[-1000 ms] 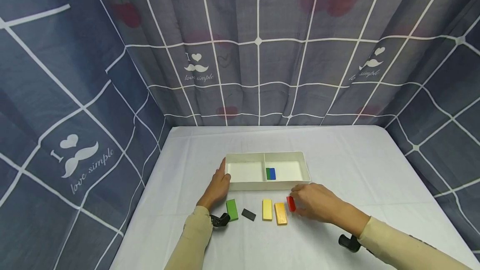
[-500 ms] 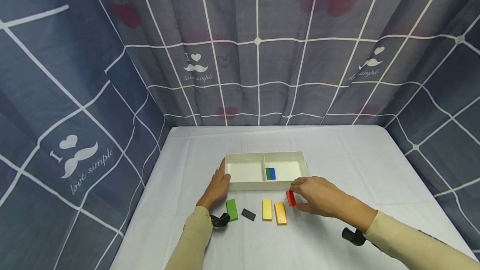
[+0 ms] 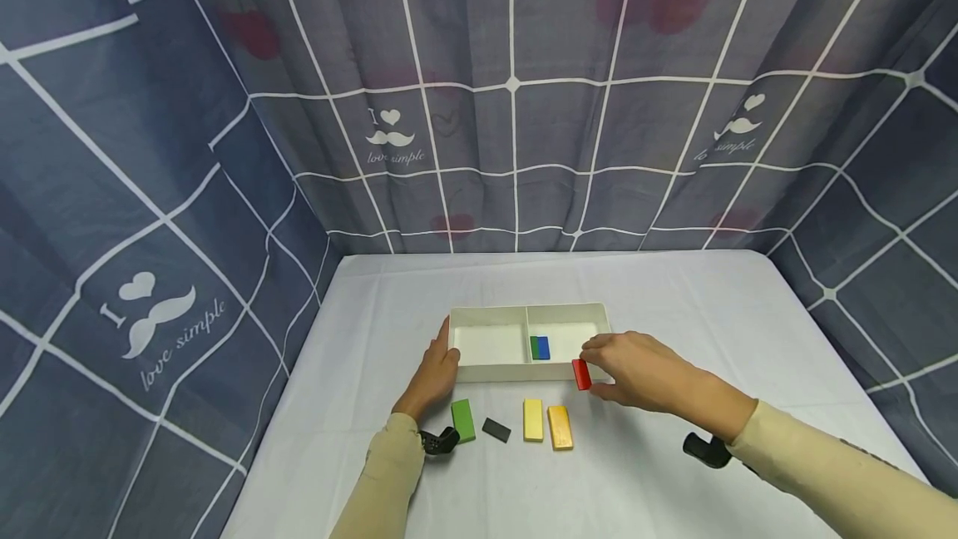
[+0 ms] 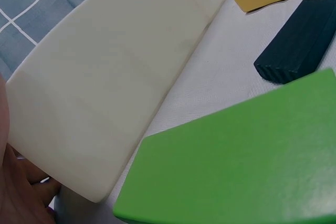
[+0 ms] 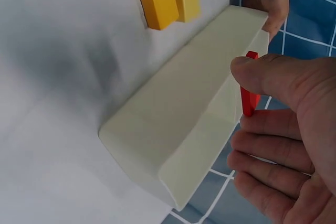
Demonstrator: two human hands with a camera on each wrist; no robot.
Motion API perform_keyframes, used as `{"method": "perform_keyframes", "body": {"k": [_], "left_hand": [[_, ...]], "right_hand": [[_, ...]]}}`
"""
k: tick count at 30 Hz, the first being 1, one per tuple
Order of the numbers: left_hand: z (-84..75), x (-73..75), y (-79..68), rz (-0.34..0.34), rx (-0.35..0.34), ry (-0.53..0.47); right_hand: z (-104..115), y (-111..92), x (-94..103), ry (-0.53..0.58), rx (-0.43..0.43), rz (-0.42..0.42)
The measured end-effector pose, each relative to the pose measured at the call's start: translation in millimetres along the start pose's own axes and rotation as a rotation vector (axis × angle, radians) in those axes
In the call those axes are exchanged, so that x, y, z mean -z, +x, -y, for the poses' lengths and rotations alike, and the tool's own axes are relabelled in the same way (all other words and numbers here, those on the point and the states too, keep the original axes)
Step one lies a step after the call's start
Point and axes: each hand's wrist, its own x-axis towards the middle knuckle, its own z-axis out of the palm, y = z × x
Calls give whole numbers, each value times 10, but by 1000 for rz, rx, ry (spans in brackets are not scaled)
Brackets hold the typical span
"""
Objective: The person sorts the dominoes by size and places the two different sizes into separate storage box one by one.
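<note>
Head view: a white tray [image 3: 501, 373] sits on the table [image 3: 674, 298], well in from the far edge. The left hand [image 3: 432, 374] grips its left end, thumb at the rim, fingers along the outer wall. The right hand [image 3: 636, 371] pinches a red block [image 3: 581, 374] at the near rim, towards the right compartment [image 3: 576, 331]; whether block and rim touch cannot be told. A dark green block [image 3: 535, 348] and a blue block [image 3: 544, 348] stand side by side by the divider [image 3: 528, 323], leaving floor to their right. Between the near wall and the green block [image 3: 463, 420], black block [image 3: 496, 429], yellow block [image 3: 533, 420] and orange block [image 3: 560, 427] runs a strip of cloth. These four lie apart, yellow and orange separated by a narrow gap.

Left wrist view: the left fingers reach behind the tray's end, only partly visible. The green block lies near the foot of the wall.

Right wrist view: the red block is upright between thumb and index finger, clear of the table; the other fingers extend loosely, apart from it.
</note>
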Motion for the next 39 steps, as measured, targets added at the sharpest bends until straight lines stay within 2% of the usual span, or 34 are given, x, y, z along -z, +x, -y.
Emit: {"method": "perform_keyframes", "body": {"k": [14,27,39], "left_hand": [[-23,11,-15,-2,2,13],[-25,10,-10,0,-2,8],[-12,7,-12,-1,27,14]], "right_hand": [[-129,138,52,-5,19,-27],[-283,285,-13,-1,9,-22],[-358,381,-103,15,-8,2]]}}
